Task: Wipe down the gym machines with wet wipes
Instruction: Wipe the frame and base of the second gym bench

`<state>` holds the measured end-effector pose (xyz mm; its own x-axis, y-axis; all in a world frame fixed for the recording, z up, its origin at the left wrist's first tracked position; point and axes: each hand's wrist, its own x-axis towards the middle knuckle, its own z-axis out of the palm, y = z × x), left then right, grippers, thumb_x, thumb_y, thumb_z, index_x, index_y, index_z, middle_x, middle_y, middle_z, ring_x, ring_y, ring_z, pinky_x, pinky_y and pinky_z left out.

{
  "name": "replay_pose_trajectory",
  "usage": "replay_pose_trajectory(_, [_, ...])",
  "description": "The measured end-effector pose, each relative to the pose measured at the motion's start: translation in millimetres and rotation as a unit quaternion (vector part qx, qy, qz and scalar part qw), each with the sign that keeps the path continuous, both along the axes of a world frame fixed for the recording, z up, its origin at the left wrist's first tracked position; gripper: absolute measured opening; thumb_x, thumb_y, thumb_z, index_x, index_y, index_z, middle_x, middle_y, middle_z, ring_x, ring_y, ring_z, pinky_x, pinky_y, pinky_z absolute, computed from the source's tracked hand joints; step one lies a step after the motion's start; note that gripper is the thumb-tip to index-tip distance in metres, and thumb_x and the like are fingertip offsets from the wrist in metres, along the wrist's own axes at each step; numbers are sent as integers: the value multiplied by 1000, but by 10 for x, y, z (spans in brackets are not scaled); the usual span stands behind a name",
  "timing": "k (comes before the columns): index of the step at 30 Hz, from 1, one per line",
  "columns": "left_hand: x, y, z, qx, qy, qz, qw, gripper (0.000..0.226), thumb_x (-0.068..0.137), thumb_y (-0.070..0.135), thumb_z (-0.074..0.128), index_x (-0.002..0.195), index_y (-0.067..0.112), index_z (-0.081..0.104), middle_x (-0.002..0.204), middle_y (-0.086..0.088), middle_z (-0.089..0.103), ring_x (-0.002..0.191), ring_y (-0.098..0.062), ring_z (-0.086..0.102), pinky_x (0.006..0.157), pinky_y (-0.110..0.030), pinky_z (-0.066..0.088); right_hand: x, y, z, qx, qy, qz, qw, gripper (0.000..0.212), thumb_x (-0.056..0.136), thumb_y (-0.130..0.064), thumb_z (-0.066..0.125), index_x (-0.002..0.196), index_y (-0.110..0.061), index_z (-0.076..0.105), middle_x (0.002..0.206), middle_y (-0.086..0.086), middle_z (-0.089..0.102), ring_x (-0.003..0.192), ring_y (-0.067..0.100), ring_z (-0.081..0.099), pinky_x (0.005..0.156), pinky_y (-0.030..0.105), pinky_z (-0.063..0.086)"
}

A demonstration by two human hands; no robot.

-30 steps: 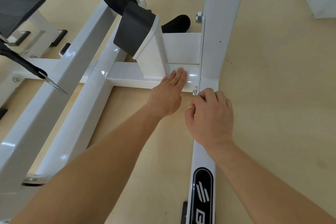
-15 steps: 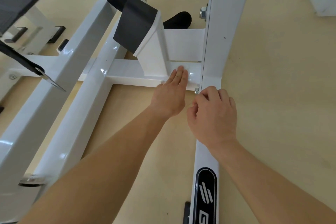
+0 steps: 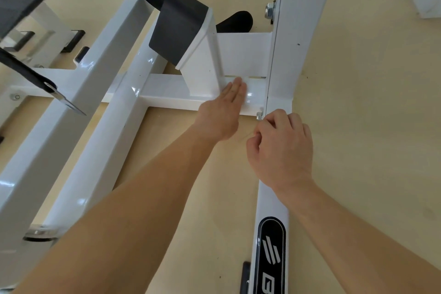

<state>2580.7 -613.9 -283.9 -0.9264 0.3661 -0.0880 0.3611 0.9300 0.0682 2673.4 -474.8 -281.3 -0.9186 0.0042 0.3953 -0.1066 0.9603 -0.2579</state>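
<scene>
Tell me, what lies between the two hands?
Between left hand and right hand, the head view shows a silver bolt and bare floor.

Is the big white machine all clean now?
Not yet. The crossbar shines beside the left hand, perhaps already wiped. That hand presses flat on it now; the right hand is curled by a bolt. I see no wipe. The long beams and black pad remain.

Bare left forearm point(image 3: 143, 210) and right forearm point(image 3: 358, 234), uncovered through the wrists to bare left grip point(image 3: 219, 119) and right grip point(image 3: 284, 150).
</scene>
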Motion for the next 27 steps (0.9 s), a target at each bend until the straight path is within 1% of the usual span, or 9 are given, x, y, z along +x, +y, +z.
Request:
replay_pose_trajectory(2, [25,19,-10,-1,8,15,1000,79,93,2,34,161,18,-3,168,4,-12,154,-9,0,99,-34,48,-5,1,-7,5,-3,-1,1000,28,82,-26,44,76,-13,68,88,3,57,79,27,49,67,40,39])
replay_pose_trajectory(6, [186,123,-61,-44,35,-46,997,72,97,15,35,161,11,2,169,-5,-6,155,-15,9,97,-32,41,-4,6,-3,-2,1,3,1000,18,80,-24,50,77,-14,66,86,3,55,78,27,48,66,38,37])
replay_pose_trajectory(8, [215,93,-47,-54,47,-62,996,69,95,19,27,160,10,6,169,-7,-1,154,-18,14,109,-34,34,-5,8,2,-3,3,3,1000,17,79,-24,51,77,-14,65,85,2,55,77,27,48,66,38,36])
replay_pose_trajectory(10, [213,67,-22,-52,46,-73,995,70,93,18,21,160,9,6,168,-9,0,155,-21,12,123,-37,18,-5,8,3,-2,2,4,1000,17,79,-24,50,77,-15,65,85,2,55,78,27,49,67,38,36])
replay_pose_trajectory(13, [142,89,-29,-50,38,-94,994,65,100,14,25,160,8,1,168,-10,-5,155,-21,5,125,-34,7,-5,10,2,3,-4,5,1000,22,80,-26,46,78,-14,65,86,2,56,79,27,49,67,37,35])
replay_pose_trajectory(17, [-20,174,-17,-51,17,-58,997,66,101,10,26,159,6,-6,168,-10,-9,156,-21,-2,124,-33,3,-4,3,17,10,-18,4,1000,28,82,-27,42,79,-14,66,87,2,56,79,27,49,67,39,38])
replay_pose_trajectory(21, [-86,236,-32,-41,9,23,999,69,102,9,32,157,0,-8,167,-17,-6,155,-28,-3,126,-41,9,1,7,32,5,-19,6,1000,29,81,-27,40,78,-14,66,86,3,56,78,27,48,67,39,38])
replay_pose_trajectory(25, [-35,158,-76,-18,15,-97,995,71,102,6,35,159,7,-7,168,-9,-12,155,-22,-6,125,-34,8,-7,7,32,5,-28,3,1000,31,82,-28,38,79,-14,66,88,2,56,81,27,49,68,39,38])
replay_pose_trajectory(27, [-39,59,-40,-30,11,-114,993,74,99,0,33,159,9,-9,167,-6,-15,155,-19,-7,123,-31,8,-7,7,30,7,-31,0,999,31,82,-29,38,79,-14,66,88,2,56,81,26,49,68,39,39])
